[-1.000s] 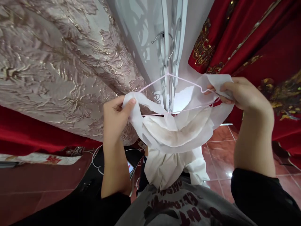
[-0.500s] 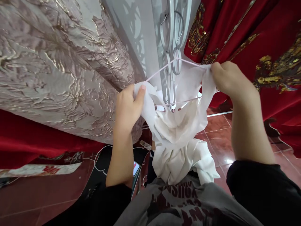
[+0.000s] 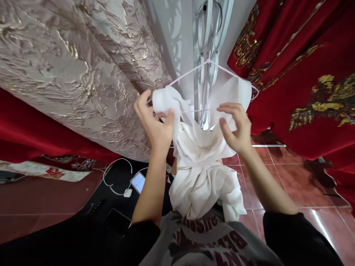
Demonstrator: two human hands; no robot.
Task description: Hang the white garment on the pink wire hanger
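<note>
A white garment with sheer shoulder pieces hangs on a thin pale pink hanger, its lower part bunched near my lap. My left hand is at the left shoulder piece, its thumb against the sheer cloth and other fingers partly behind it, near the hanger's end. In front of the right shoulder piece, my right hand has its thumb and forefinger apart. Whether those fingertips touch the cloth is hard to tell. The right end of the hanger sticks out past the garment.
The hanger's metal hook is by white scrolled metalwork. An embossed pinkish-gold fabric hangs left, and red cloth with gold embroidery right. On a black surface lie a lit phone, a dark phone and a white cable.
My right hand has let go of the right shoulder piece and moved inward and down. The left hand has shifted slightly on its side. The hanger's right end now shows.
</note>
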